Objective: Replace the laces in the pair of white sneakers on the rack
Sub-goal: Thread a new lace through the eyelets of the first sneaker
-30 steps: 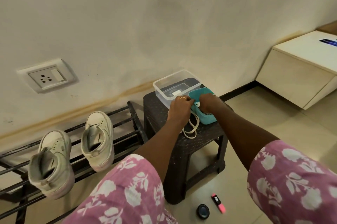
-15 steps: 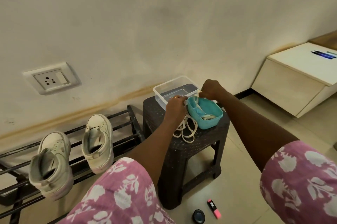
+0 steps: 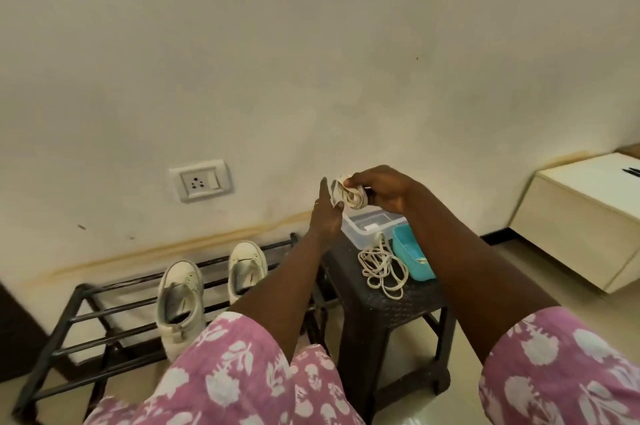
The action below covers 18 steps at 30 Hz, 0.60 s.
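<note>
Two white sneakers, one (image 3: 180, 300) on the left and one (image 3: 246, 265) beside it, stand without laces on a black metal rack (image 3: 104, 324). My right hand (image 3: 384, 191) holds a small bundle of white laces (image 3: 348, 196) up in the air above the stool. My left hand (image 3: 325, 215) is raised beside the bundle, its forefinger straight and its thumb touching the bundle's lower edge. A loose heap of cream laces (image 3: 382, 267) lies on the dark wicker stool (image 3: 391, 303).
A clear plastic box (image 3: 367, 224) and a teal tub (image 3: 412, 256) sit on the stool behind the loose laces. A wall socket (image 3: 200, 180) is above the rack. A cream cabinet (image 3: 585, 217) stands at the right.
Both hands rose from the teal tub and the stool top. My right hand now holds a lace bundle in the air. The camera view swung right and up.
</note>
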Available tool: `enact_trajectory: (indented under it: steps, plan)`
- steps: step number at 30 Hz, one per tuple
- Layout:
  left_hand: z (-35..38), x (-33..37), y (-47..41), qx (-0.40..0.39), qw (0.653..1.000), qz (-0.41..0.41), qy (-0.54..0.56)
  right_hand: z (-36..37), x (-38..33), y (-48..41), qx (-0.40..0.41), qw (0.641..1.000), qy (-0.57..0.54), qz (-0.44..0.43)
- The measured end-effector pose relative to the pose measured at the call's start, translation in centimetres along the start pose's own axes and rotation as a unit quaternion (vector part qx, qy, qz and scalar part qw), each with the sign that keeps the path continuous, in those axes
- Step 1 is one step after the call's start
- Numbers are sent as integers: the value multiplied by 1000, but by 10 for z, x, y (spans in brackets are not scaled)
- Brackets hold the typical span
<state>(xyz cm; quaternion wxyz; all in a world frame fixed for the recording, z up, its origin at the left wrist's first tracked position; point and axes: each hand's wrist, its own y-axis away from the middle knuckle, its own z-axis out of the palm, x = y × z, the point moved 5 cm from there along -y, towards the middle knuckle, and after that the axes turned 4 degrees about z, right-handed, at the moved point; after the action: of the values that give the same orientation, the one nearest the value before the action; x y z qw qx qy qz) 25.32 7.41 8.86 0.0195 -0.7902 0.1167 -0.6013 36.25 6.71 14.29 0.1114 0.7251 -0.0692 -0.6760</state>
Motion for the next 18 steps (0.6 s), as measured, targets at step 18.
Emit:
enact_trajectory:
  steps: [18]
  plan:
    - [-164, -25, 73, 66, 992, -87, -57, 98, 68, 22, 5, 992, -65, 108]
